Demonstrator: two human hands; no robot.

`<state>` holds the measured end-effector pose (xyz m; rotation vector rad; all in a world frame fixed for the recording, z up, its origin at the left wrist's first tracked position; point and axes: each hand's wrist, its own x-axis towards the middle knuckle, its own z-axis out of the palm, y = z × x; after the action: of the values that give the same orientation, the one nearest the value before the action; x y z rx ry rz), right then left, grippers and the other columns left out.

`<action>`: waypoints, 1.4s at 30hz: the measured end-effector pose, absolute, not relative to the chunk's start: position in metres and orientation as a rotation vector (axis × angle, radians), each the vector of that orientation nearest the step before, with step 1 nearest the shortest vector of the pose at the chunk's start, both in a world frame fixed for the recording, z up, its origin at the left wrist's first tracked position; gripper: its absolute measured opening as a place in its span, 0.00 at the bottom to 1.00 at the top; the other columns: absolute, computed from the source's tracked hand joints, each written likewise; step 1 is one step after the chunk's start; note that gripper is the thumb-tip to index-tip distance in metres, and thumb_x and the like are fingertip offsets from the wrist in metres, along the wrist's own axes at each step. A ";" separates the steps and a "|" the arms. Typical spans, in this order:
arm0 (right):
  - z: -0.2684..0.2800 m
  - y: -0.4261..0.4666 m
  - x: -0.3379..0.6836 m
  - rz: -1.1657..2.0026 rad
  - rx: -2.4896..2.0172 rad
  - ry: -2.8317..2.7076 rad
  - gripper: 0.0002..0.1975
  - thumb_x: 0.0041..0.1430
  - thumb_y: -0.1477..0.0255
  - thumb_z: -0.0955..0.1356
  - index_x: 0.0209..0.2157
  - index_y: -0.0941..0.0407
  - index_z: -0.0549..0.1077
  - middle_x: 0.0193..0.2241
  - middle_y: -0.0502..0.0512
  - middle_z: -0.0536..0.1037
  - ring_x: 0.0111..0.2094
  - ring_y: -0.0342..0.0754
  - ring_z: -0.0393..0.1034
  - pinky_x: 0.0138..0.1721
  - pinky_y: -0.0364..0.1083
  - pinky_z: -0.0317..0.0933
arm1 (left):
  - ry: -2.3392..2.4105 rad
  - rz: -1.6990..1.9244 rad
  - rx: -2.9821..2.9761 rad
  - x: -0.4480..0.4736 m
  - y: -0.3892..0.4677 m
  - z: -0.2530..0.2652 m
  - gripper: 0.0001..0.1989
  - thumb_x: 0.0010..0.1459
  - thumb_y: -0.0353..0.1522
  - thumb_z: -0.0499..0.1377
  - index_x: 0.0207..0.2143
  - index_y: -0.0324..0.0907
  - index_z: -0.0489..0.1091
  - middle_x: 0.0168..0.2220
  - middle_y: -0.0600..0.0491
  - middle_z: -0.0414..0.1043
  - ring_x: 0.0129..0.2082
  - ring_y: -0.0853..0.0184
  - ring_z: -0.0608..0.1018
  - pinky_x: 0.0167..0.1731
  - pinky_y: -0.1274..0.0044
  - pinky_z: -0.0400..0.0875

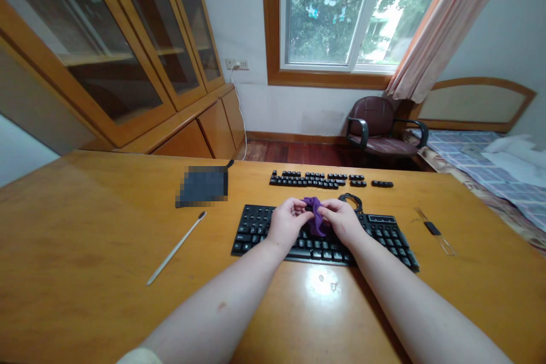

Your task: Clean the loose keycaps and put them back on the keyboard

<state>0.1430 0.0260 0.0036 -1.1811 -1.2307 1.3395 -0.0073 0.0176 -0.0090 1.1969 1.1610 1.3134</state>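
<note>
A crumpled purple cloth (316,222) is held between my two hands, just over the middle of a black keyboard (328,254). My left hand (288,220) pinches the cloth from the left, its fingers closed. From the right, my right hand (343,220) grips the same cloth with thumb and fingers pressed together. Whether something small is wrapped in the cloth I cannot tell. Part of the keyboard is hidden under my hands; some key positions at its upper left show bare stems. Behind it, removed keycaps (305,181) stand in rows.
Left of the keyboard lie a thin stick-handled brush (177,247) and a blurred dark pouch (203,186). On the right is a wire keycap puller (432,228) with a black grip. A coiled cable (352,201) sits behind the keyboard. Beyond the desk stands an armchair (375,125).
</note>
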 end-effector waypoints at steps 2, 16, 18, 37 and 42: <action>0.003 0.025 0.142 1.319 -1.182 -1.229 0.15 0.40 0.62 0.72 0.25 0.60 0.74 0.13 0.45 0.66 0.16 0.38 0.54 0.19 0.41 0.48 | 1.178 1.313 1.223 -0.007 0.018 -0.010 0.13 0.40 0.31 0.66 0.30 0.37 0.69 0.25 0.56 0.70 0.25 0.72 0.73 0.31 0.77 0.69; -0.003 0.026 0.144 1.233 -1.216 -1.343 0.18 0.47 0.59 0.68 0.32 0.60 0.75 0.15 0.47 0.67 0.17 0.40 0.56 0.20 0.41 0.52 | 1.109 1.317 1.266 -0.005 0.021 -0.013 0.15 0.43 0.30 0.64 0.37 0.38 0.70 0.29 0.53 0.71 0.30 0.70 0.74 0.36 0.75 0.72; -0.006 0.027 0.144 1.244 -1.203 -1.331 0.18 0.47 0.58 0.68 0.32 0.59 0.75 0.15 0.47 0.67 0.16 0.40 0.57 0.20 0.41 0.52 | 1.105 1.324 1.281 -0.005 0.021 -0.013 0.16 0.43 0.30 0.64 0.38 0.38 0.69 0.30 0.53 0.71 0.31 0.70 0.74 0.38 0.74 0.72; -0.006 0.025 0.137 1.203 -1.073 -1.457 0.12 0.45 0.67 0.70 0.33 0.56 0.74 0.29 0.53 0.77 0.33 0.49 0.70 0.37 0.47 0.63 | 1.146 1.292 1.775 -0.011 0.018 -0.007 0.15 0.46 0.20 0.56 0.36 0.43 0.71 0.36 0.52 0.71 0.39 0.67 0.73 0.44 0.72 0.68; -0.007 0.025 0.142 1.057 -1.200 -1.535 0.13 0.53 0.62 0.65 0.27 0.58 0.73 0.24 0.52 0.74 0.28 0.47 0.67 0.32 0.45 0.61 | 1.141 1.235 1.796 -0.010 0.016 -0.005 0.13 0.46 0.23 0.58 0.36 0.42 0.71 0.34 0.53 0.70 0.35 0.68 0.73 0.40 0.74 0.69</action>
<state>0.1420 0.0246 -0.0074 -1.2000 -1.5348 1.0575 -0.0103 0.0158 -0.0051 1.7959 1.1407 1.2349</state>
